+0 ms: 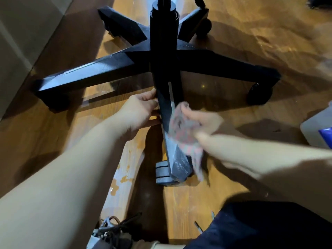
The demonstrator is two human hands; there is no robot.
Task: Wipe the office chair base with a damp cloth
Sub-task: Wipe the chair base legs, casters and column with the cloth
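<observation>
Seen from above, a black five-legged chair base [161, 56] stands on a wooden floor [233, 42], one leg pointing straight toward the person. The left hand [142, 110] clasps the left edge of this nearest leg [177, 159] between thumb and fingers, apparently to stop the base rolling on its caster [163, 173]. The right hand [203, 123], blurred, bunches a red-and-grey patterned cloth [181, 130] in curled fingers and presses it on the leg's top and right side, wiping.
</observation>
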